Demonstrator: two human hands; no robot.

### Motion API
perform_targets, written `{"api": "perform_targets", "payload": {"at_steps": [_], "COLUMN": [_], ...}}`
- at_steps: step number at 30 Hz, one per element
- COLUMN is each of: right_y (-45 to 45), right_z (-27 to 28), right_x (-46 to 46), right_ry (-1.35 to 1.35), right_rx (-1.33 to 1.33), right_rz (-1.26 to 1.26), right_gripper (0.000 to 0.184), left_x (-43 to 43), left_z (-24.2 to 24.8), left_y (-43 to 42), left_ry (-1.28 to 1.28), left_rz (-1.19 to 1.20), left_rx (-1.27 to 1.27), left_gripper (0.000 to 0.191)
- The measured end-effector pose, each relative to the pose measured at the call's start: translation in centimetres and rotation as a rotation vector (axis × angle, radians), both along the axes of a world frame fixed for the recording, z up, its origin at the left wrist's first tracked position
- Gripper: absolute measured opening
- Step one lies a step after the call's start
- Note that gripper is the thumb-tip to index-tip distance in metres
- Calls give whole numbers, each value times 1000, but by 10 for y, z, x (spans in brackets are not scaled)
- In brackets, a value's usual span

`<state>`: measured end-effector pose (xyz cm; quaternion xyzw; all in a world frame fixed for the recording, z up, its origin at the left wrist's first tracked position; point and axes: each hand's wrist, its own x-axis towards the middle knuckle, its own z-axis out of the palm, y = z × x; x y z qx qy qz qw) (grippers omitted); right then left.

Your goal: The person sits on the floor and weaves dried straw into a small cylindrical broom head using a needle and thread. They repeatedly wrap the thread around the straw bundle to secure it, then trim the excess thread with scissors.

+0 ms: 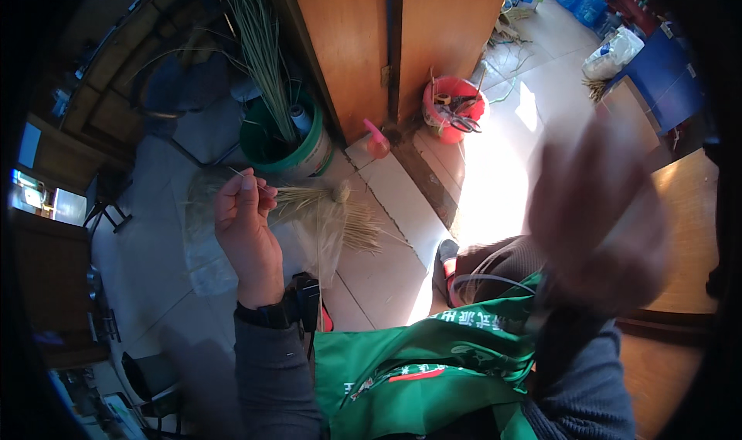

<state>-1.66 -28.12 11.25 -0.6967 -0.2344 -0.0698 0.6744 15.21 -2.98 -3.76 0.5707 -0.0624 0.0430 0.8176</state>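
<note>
My left hand point(248, 231) is raised, thumb and fingertips closed on a thin straw strand point(236, 172). Close to the camera and blurred by motion, my right hand point(597, 219) is up on the right; its fingers and anything in them cannot be made out. Beyond my left hand lies a bundle of pale straw stalks point(362, 228) on the floor, partly on clear plastic sheeting point(211, 254), with a small round woven straw piece point(341, 192) at its upper part. A green apron point(377, 359) with printed writing covers my lap.
A green bucket point(313, 159) holds long green stalks and a spool. A red bucket point(430, 112) with scissors point(465, 124) and tape stands by the wooden door point(348, 51). Between them is a pink spray bottle point(378, 144). A wooden surface point(690, 237) is at right.
</note>
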Motion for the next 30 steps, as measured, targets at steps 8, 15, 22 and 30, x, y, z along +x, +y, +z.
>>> {"api": "perform_targets", "payload": {"at_steps": [8,15,22,30], "right_y": [37,4,11,11], "right_z": [-118,-119,-123,-126], "right_x": [-23,-23,-27,-21], "right_ry": [846,221,43,-32], "right_rx": [833,615,927,989], "right_rz": [28,414,354,350], "right_gripper": [12,18,13,13], "left_x": [-31,-32,-25,-18], "left_z": [-34,-48,-49,-50], "left_y": [-45,-72,-65,-68], "left_ry": [260,229,212,199], "left_rz": [-263,-418,-355,-340], "left_rx": [128,217,318,341], "left_gripper": [13,12,14,18]}}
